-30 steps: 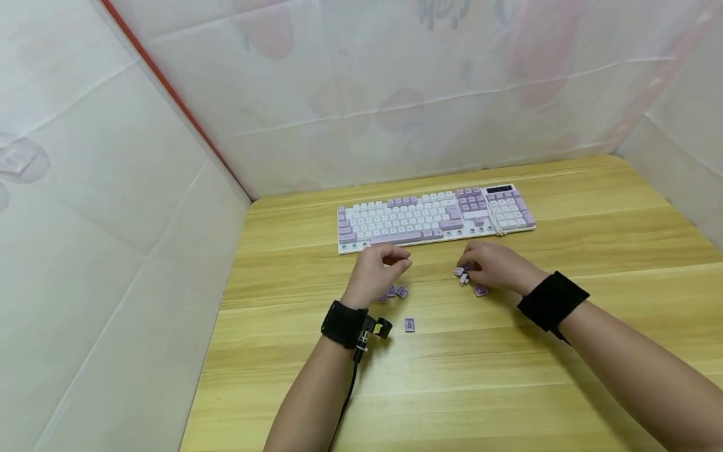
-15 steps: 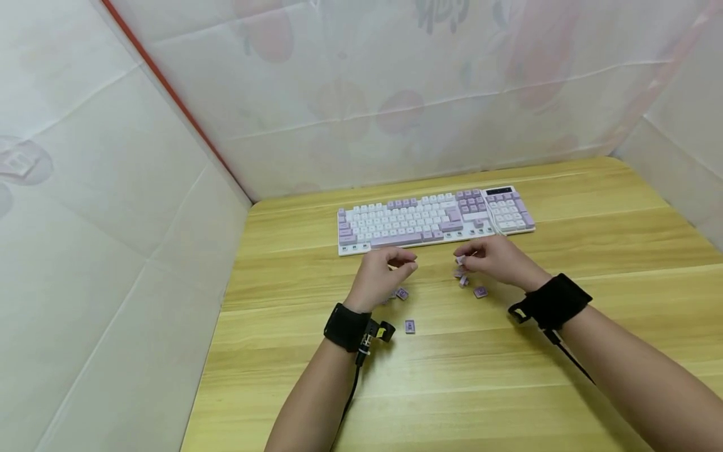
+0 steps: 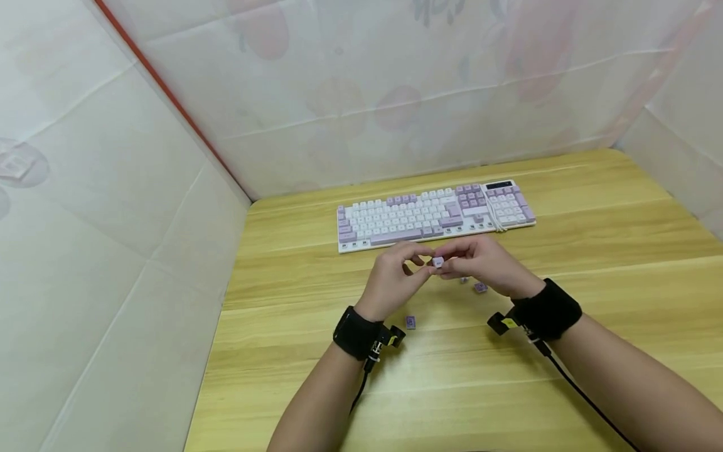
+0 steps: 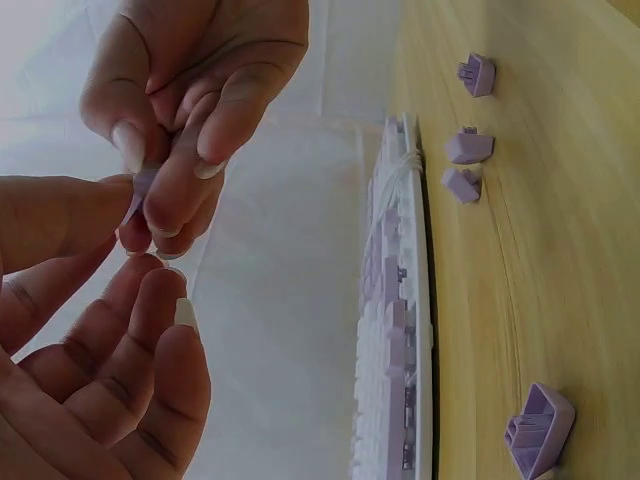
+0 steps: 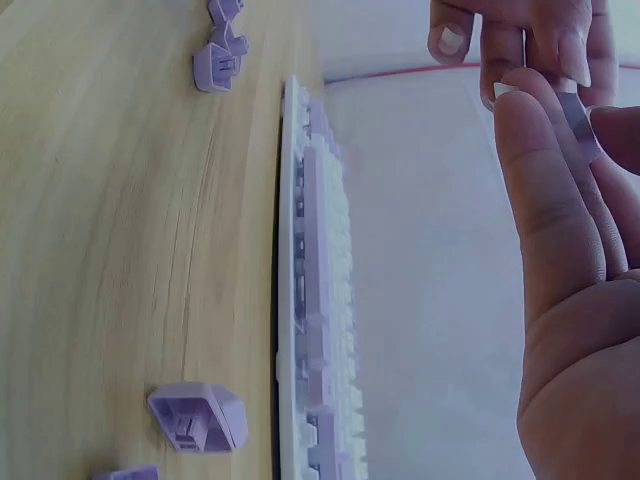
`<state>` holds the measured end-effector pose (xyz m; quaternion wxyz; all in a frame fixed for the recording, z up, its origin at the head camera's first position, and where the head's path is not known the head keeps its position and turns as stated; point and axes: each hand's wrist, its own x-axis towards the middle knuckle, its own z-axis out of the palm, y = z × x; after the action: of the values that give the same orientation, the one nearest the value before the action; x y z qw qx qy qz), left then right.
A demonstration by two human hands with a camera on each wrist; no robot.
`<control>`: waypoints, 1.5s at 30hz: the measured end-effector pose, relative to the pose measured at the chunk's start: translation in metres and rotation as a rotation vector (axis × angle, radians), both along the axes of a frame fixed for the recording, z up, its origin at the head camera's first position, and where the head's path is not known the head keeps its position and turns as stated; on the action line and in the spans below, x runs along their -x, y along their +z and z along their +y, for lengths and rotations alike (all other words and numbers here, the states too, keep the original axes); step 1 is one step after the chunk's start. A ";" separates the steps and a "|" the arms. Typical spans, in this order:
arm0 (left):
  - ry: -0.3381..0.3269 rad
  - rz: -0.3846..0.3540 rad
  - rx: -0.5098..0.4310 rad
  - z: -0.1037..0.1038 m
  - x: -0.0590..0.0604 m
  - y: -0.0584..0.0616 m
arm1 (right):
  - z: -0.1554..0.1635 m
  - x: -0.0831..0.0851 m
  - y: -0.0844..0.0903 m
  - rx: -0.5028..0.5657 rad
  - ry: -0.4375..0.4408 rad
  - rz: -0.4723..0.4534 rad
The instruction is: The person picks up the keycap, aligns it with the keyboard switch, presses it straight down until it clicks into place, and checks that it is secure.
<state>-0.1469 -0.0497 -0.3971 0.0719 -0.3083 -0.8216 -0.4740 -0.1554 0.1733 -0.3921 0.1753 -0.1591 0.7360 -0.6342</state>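
Observation:
A small light-purple keycap (image 3: 438, 262) is raised above the table between both hands, in front of the keyboard. My left hand (image 3: 390, 285) pinches it from the left with thumb and index finger. From the other side, the thumb and fingers of my right hand (image 3: 488, 263) grip the same keycap. In the left wrist view only a sliver of the keycap (image 4: 143, 185) shows among the fingertips. The keyboard (image 3: 407, 220), white and purple, lies behind the hands; some positions along its front row show bare switches.
One loose keycap (image 3: 410, 322) lies near the left wrist and another keycap (image 3: 481, 287) under the right hand. More keycaps (image 4: 470, 147) lie scattered on the wooden table (image 3: 452, 389). A white cable (image 3: 496, 216) is bundled over the keyboard's right part. Printed sheeting (image 3: 339, 113) stands behind.
My right hand has lifted a keycap from the small right-hand pile and moved left with it. My left hand has shifted right, and both hands now meet at the keycap.

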 end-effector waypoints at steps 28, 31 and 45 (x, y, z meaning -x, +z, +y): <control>-0.044 -0.068 0.113 -0.001 0.000 -0.002 | -0.002 -0.006 -0.020 0.173 0.098 -0.064; -0.038 -0.070 0.123 -0.001 0.000 -0.002 | -0.002 -0.007 -0.021 0.175 0.099 -0.057; -0.007 -0.087 0.133 -0.001 0.001 -0.003 | 0.000 -0.009 -0.026 0.215 0.067 -0.041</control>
<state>-0.1478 -0.0502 -0.4001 0.0140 -0.2941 -0.8526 -0.4317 -0.1462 0.1732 -0.4176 0.1936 -0.1885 0.6543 -0.7063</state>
